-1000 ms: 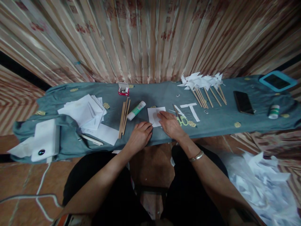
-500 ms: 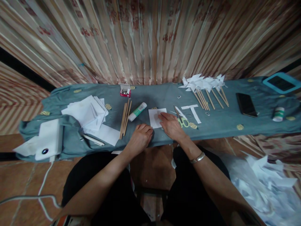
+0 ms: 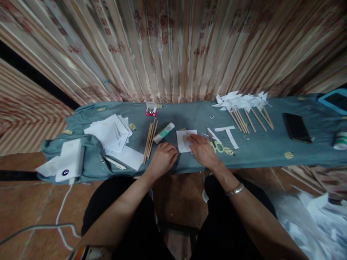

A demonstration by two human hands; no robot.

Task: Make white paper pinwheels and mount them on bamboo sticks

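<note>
A small white paper square (image 3: 184,139) lies on the grey-blue cloth (image 3: 189,115) at the table's near edge. My right hand (image 3: 202,151) lies flat on the square's right part, fingers stretched out. My left hand (image 3: 163,158) rests just left of the paper with its fingers curled under; nothing shows in it. Green-handled scissors (image 3: 216,144) lie right beside my right hand. A glue stick (image 3: 164,132) and a bundle of wooden sticks (image 3: 150,141) lie to the left of the paper.
A stack of white sheets (image 3: 110,131) and a pen (image 3: 115,162) sit at left, a white device (image 3: 69,164) with a cable at the far left. Finished paper pinwheels (image 3: 241,103) on sticks, paper strips (image 3: 230,133), a black phone (image 3: 296,127), a tape roll (image 3: 340,140) and a small pin box (image 3: 151,110) also lie here.
The view has shifted, so everything sits further right and lower. My right hand has slid slightly across the paper square; my left hand stays beside it.
</note>
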